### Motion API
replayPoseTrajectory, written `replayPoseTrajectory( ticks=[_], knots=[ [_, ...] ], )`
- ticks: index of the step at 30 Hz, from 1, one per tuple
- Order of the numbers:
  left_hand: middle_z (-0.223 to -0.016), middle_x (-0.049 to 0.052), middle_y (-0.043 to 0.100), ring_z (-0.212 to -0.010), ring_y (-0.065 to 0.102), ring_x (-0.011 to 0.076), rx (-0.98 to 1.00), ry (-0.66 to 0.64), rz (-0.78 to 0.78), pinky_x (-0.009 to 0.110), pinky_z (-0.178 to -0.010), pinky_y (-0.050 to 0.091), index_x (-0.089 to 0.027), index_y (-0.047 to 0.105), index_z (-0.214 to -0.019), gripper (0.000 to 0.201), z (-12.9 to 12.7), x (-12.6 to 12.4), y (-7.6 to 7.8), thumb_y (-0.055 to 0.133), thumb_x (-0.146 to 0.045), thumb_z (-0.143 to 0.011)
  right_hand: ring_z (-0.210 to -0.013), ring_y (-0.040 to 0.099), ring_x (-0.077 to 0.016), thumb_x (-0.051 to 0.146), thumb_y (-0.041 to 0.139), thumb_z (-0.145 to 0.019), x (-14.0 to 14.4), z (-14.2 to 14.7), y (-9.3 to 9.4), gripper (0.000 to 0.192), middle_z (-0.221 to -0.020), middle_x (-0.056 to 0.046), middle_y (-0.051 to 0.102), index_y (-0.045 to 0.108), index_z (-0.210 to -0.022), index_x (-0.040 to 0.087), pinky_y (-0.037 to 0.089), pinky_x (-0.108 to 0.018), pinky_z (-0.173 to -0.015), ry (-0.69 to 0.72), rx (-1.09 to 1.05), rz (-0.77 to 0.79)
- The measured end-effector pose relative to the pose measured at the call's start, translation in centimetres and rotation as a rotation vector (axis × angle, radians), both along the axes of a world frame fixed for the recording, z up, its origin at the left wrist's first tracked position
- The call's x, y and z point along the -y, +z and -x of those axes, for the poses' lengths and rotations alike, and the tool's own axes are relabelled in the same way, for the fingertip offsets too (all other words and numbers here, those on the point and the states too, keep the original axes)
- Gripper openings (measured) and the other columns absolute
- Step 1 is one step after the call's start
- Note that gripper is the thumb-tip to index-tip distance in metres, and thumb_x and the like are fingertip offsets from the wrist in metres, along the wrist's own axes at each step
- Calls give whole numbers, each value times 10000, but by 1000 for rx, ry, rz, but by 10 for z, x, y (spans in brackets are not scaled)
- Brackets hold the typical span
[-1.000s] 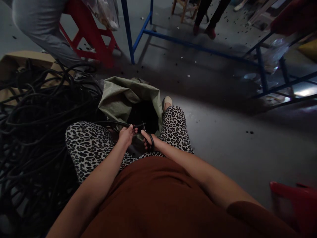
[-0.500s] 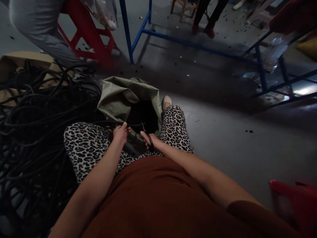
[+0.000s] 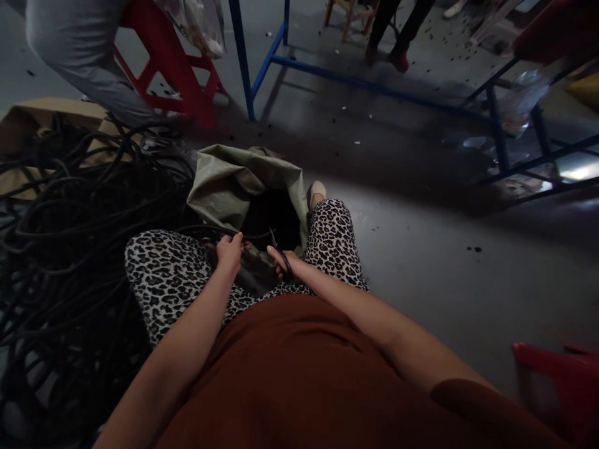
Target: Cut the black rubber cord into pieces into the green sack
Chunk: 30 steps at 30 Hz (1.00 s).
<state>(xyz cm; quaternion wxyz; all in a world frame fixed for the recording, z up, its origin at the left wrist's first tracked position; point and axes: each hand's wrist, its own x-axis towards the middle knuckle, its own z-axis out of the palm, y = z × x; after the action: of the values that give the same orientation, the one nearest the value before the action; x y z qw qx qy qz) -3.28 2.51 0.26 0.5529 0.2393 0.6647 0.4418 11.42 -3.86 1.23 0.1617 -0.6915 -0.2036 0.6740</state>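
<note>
I sit with leopard-print trousers and a rust-brown top, an open olive-green sack (image 3: 234, 181) between my knees. My left hand (image 3: 229, 252) grips a black cable (image 3: 201, 231) that runs in from the pile on the left and crosses the sack's mouth. My right hand (image 3: 283, 262) holds black-handled scissors (image 3: 281, 252), fingers through the loops, blades pointing up toward the cable just right of my left hand. The sack's inside is dark and its contents are hidden.
A big tangle of black cables (image 3: 70, 218) fills the left side over a cardboard box (image 3: 51, 112). A person in grey trousers (image 3: 84, 56) stands by a red stool (image 3: 178, 68). Blue metal frames (image 3: 374, 84) stand behind; another person's legs (image 3: 397, 31) show at the back. A red seat (image 3: 556, 374) sits at the right.
My left hand slid left along the cable, away from the scissors, then settled slightly right. The right hand with the scissors has stayed almost in place.
</note>
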Motion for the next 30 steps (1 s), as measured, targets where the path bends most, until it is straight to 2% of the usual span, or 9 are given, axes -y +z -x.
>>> replayPoseTrajectory(
  ticks=[4, 7, 16, 25, 30],
  knots=[
    [-593, -4, 580, -490, 566, 98, -14, -5, -24, 221, -503, 496, -150, 515, -679, 81, 1, -1, 0, 584, -185, -701, -320, 492, -121, 664, 495, -820, 2, -3, -5, 537, -449, -7, 506, 542, -712, 140, 416, -208, -303, 125, 47, -49],
    [-598, 4, 586, -494, 573, 97, -5, 9, -14, 219, -507, 504, -151, 505, -671, 94, 1, -1, 0, 589, -176, -705, -305, 496, -127, 682, 475, -820, 3, -5, -6, 556, -443, -13, 510, 543, -692, 145, 397, -207, -283, 167, 60, -59],
    [-615, 7, 574, -527, 593, 104, 86, 26, 8, 255, -562, 537, -145, 476, -669, 138, -3, 3, 1, 609, -139, -706, -269, 466, -118, 682, 509, -795, 6, -3, -8, 558, -406, -2, 483, 537, -636, 148, 360, -195, -256, 94, 83, -42],
    [-623, 2, 573, -498, 591, 106, 47, 16, 35, 249, -536, 516, -122, 498, -700, 121, -2, 3, -4, 617, -140, -687, -244, 416, -102, 579, 544, -834, 7, 0, -3, 501, -374, 25, 432, 494, -577, 151, 318, -190, -250, 79, 99, -27],
    [-608, -1, 564, -500, 589, 106, 40, 23, 33, 256, -541, 525, -130, 483, -681, 134, -2, 2, -6, 616, -147, -686, -255, 410, -90, 551, 553, -840, 8, 0, -3, 482, -401, 15, 457, 497, -581, 148, 333, -187, -266, 91, 108, -37]
  ],
)
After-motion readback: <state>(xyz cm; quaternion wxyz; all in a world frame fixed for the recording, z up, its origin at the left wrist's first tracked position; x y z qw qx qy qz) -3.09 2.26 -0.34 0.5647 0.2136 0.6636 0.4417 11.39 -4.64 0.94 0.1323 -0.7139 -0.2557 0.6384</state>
